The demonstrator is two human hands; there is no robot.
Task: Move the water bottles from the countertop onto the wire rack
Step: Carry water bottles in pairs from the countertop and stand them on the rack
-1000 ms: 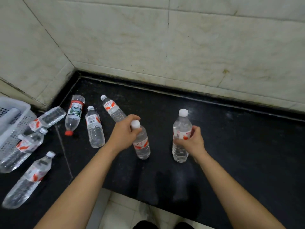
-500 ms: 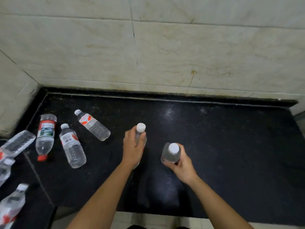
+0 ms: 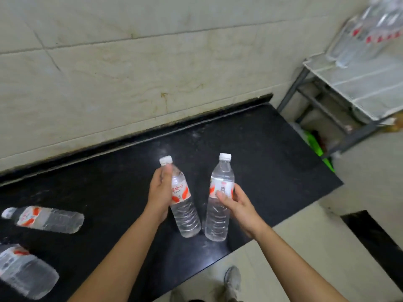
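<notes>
Wire rack [image 3: 362, 88] now beside countertop [image 3: 272, 153].

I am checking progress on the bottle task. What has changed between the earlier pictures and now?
Both held bottles have been lifted off the countertop: the left hand holds the left bottle, the right hand the right bottle. The view has swung right, so the rack with its stored bottles now shows. The grips stay the same; the lying bottles remain on the countertop.
</notes>
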